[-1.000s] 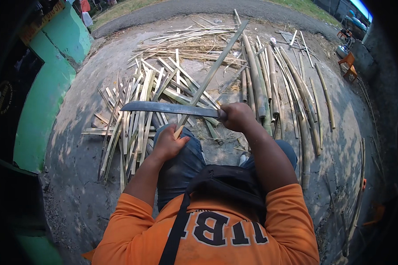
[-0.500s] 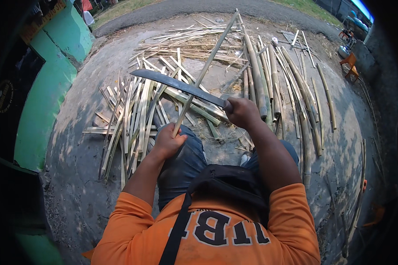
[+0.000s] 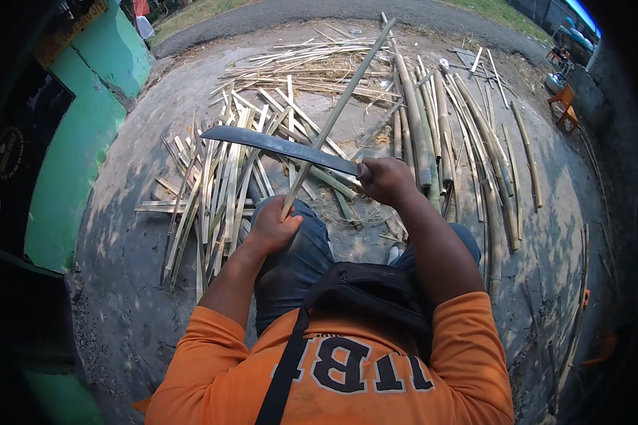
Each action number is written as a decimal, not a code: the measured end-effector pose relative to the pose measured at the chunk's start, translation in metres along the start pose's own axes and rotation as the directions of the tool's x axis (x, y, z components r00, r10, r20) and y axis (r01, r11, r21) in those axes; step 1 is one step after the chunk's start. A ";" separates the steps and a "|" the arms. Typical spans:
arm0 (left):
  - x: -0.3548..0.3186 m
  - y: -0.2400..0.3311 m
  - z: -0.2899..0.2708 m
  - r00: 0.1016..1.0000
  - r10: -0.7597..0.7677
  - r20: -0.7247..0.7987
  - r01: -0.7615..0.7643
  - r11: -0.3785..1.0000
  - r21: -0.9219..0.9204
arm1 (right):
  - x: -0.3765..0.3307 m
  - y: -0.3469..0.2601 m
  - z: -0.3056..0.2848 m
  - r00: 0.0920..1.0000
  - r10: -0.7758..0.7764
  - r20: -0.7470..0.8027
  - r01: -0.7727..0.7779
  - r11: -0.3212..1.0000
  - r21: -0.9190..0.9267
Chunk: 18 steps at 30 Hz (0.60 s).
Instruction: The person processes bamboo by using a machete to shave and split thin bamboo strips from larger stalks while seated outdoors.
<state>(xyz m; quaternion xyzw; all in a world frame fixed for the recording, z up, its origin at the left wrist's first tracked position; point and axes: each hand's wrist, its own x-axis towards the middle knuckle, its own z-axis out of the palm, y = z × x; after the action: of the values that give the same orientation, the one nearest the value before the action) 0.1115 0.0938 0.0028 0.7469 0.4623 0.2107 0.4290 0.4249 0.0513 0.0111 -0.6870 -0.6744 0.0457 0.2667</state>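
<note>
My left hand (image 3: 273,225) is closed round the near end of a long, thin bamboo strip (image 3: 351,85), which slants up and away to the right. In my right hand (image 3: 388,182) is the handle of a machete (image 3: 276,144), its broad dark blade pointing left. The blade crosses over the strip a little way beyond my left hand and appears to touch it. Below the crossing, on the ground, lie split bamboo pieces (image 3: 230,180) in a loose heap.
Whole bamboo poles (image 3: 420,134) lie lengthwise ahead on the right, with more thin strips (image 3: 298,67) spread at the far side. A green wall (image 3: 71,163) stands at the left. An orange chair (image 3: 563,103) is at the far right.
The machete has shifted slightly left, its tip lower and further from my body's middle. The far end of the bamboo strip has swung a little to the right.
</note>
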 end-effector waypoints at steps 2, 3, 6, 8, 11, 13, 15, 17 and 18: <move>-0.001 0.001 0.000 1.000 -0.020 0.003 0.020 1.000 -0.015 | -0.004 -0.011 0.001 0.999 -0.034 -0.004 0.035 0.999 0.014; -0.001 0.001 0.000 1.000 -0.001 -0.017 0.001 1.000 0.027 | -0.005 -0.017 0.001 0.999 -0.034 -0.003 0.034 0.999 0.015; -0.007 0.004 0.000 0.998 0.052 -0.045 -0.047 0.994 0.099 | -0.009 -0.030 -0.001 0.986 -0.144 0.078 0.148 0.988 -0.038; -0.007 0.004 0.002 0.994 0.094 -0.055 -0.087 0.988 0.127 | -0.006 -0.026 -0.008 0.976 -0.211 0.060 0.215 0.974 -0.065; -0.002 -0.006 0.007 0.994 0.094 -0.059 -0.093 0.995 0.024 | -0.002 0.001 0.004 0.983 -0.181 0.012 0.181 0.983 -0.026; 0.001 -0.008 0.006 0.999 0.035 -0.031 -0.032 0.997 0.070 | -0.003 0.001 0.006 0.986 -0.165 -0.001 0.165 0.986 -0.016; 0.004 -0.011 0.003 0.999 0.028 -0.025 -0.025 0.994 0.103 | -0.005 -0.008 0.005 0.985 -0.172 -0.018 0.172 0.985 0.001; 0.002 -0.014 0.003 1.000 0.014 -0.012 -0.012 0.990 0.140 | -0.008 -0.022 0.004 0.985 -0.170 -0.032 0.171 0.985 0.024; 0.001 -0.016 0.006 0.999 0.040 -0.029 -0.037 0.994 0.100 | -0.009 -0.028 0.003 0.983 -0.184 -0.004 0.184 0.983 -0.010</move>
<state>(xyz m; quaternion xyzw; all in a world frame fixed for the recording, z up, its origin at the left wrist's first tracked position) 0.1075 0.0953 -0.0138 0.7729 0.4640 0.2072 0.3800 0.3972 0.0423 0.0177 -0.6232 -0.7345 0.0163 0.2681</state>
